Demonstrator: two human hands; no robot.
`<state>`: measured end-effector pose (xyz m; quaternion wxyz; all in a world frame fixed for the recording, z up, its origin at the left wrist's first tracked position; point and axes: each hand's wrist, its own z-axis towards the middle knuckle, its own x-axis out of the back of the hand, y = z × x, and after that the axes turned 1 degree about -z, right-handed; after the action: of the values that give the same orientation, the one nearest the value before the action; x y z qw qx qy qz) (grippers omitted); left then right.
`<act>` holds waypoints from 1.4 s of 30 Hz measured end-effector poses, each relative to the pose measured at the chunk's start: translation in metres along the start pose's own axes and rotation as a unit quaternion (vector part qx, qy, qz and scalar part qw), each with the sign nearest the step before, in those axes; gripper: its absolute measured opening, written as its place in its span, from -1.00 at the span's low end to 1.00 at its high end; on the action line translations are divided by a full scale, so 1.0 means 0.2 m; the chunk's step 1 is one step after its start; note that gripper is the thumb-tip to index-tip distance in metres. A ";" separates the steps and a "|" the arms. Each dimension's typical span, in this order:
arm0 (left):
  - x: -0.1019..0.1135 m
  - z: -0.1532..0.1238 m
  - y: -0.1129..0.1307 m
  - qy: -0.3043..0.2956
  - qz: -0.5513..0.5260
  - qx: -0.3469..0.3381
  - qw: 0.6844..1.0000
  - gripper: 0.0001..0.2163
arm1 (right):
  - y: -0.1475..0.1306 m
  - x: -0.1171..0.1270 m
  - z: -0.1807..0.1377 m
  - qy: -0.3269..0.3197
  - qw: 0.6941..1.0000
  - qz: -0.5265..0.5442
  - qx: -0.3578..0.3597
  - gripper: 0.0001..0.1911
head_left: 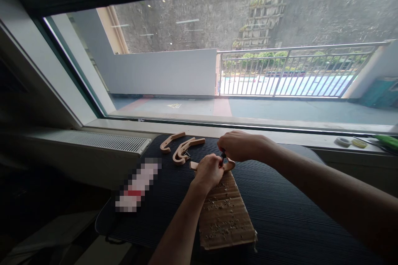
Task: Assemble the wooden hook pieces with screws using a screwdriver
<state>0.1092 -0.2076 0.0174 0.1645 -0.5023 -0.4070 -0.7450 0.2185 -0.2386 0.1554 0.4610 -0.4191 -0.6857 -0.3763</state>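
Observation:
My right hand (238, 145) is closed around the handle of what looks like a screwdriver (223, 155); its dark shaft points down and most of the handle is hidden in the fist. Below it, my left hand (211, 169) presses a curved wooden hook (229, 166) against the far end of a corrugated cardboard piece (228, 215). The fingers of that hand are closed at the hook, close to the tool's tip, which they hide. Small holes and torn bits dot the cardboard. More wooden hooks (171, 140) lie on the table to the left, with small dark screws near them.
A dark table (280, 198) stands against the windowsill. On its left lies a blurred white and red item (137, 186). Beside the table is a white radiator (99, 140). Tape rolls (343, 142) and a green item (387, 140) rest on the sill at right.

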 end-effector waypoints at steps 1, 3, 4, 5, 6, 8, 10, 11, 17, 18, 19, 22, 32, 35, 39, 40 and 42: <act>0.00 0.00 0.00 0.005 0.000 0.004 1.000 -0.82 | 0.00 0.00 0.00 -0.005 1.000 0.001 -0.005 -0.83; -0.01 0.00 0.00 0.013 -0.001 0.014 1.000 -0.82 | -0.01 0.01 0.00 -0.013 1.000 0.000 -0.019 -0.86; -0.01 0.00 0.01 0.016 -0.002 0.019 1.000 -0.82 | -0.01 0.02 0.00 -0.016 1.000 -0.001 -0.026 -0.86; -0.01 0.00 0.01 0.018 -0.004 0.023 1.000 -0.82 | -0.02 0.02 0.00 -0.016 0.999 -0.004 -0.034 -0.85; -0.02 0.00 0.01 0.020 -0.005 0.026 0.999 -0.82 | -0.02 0.03 -0.01 -0.013 0.999 -0.005 -0.039 -0.83; -0.02 0.00 0.00 0.024 -0.008 0.027 0.999 -0.82 | -0.02 0.03 -0.01 -0.005 0.999 -0.003 -0.038 -0.78; -0.03 0.00 0.00 0.027 -0.010 0.027 0.999 -0.83 | -0.01 0.04 -0.01 0.002 1.000 0.005 -0.024 -0.74; -0.03 0.00 -0.01 0.026 -0.011 0.028 0.999 -0.83 | -0.01 0.04 -0.01 0.005 1.000 0.009 -0.017 -0.73; -0.03 0.00 -0.01 0.006 -0.018 0.036 0.999 -0.81 | 0.02 0.01 0.02 0.003 0.999 0.017 -0.029 -0.80; -0.02 0.01 -0.01 0.002 -0.018 0.037 0.999 -0.81 | 0.02 0.01 0.03 0.004 0.999 0.017 -0.036 -0.80; -0.02 0.01 -0.01 -0.001 -0.016 0.039 0.999 -0.80 | 0.03 0.00 0.03 0.006 0.999 0.015 -0.042 -0.80; -0.02 0.01 0.00 -0.003 -0.010 0.044 0.999 -0.80 | 0.03 -0.01 0.03 0.017 0.999 0.008 -0.048 -0.77; -0.01 0.00 0.01 0.000 -0.012 0.055 0.998 -0.81 | 0.03 0.00 0.02 0.004 0.999 0.011 -0.032 -0.81; -0.01 0.00 0.02 -0.002 -0.010 0.054 0.998 -0.81 | 0.04 0.00 0.02 0.002 0.999 0.008 -0.044 -0.80; -0.01 0.00 0.01 0.000 -0.010 0.050 0.999 -0.83 | 0.05 0.02 0.00 -0.001 0.999 0.031 -0.030 -0.75; -0.01 0.00 0.01 0.001 -0.010 0.050 0.999 -0.83 | 0.05 0.02 0.00 -0.003 0.999 0.041 -0.027 -0.74; -0.02 0.00 0.01 0.006 -0.010 0.052 0.999 -0.83 | 0.07 0.02 0.00 -0.008 0.998 0.060 -0.027 -0.73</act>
<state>0.1127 -0.2087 0.0149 0.1854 -0.4846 -0.4487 -0.7276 0.2297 -0.2322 0.1601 0.4659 -0.4747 -0.6528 -0.3626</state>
